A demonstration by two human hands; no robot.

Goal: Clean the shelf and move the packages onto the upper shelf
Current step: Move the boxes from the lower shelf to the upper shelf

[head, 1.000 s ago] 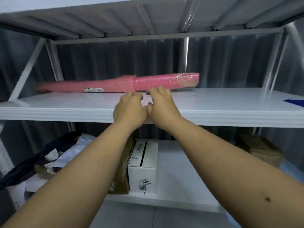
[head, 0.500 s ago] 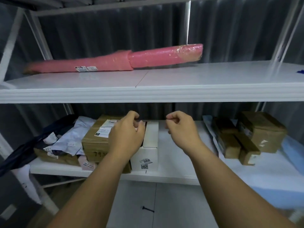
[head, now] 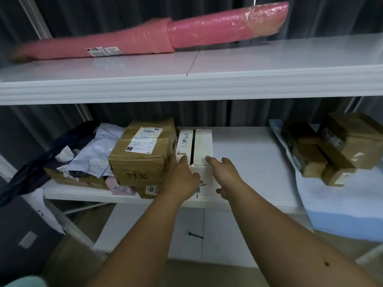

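A long pink wrapped package [head: 145, 37] lies along the back of the upper shelf [head: 186, 88]. On the lower shelf [head: 248, 162] a white box [head: 200, 145] with a black stripe stands beside a brown carton [head: 143, 150] marked 7936. My left hand [head: 181, 179] lies against the white box's front left corner with a finger on its top edge. My right hand [head: 224, 175] reaches to the box's front right corner, fingers spread, forefinger touching the top. Neither hand has closed around the box.
Grey mailer bags [head: 93, 154] and a dark bag [head: 41, 160] crowd the lower shelf's left end. Several brown taped parcels [head: 331, 148] sit at the right on a pale blue sheet [head: 342, 208]. A black screw [head: 194, 236] lies on the bottom board.
Both hands left the upper shelf, dropped to the lower shelf and reached forward onto the white box, their fingers uncurling. The view tilted down.
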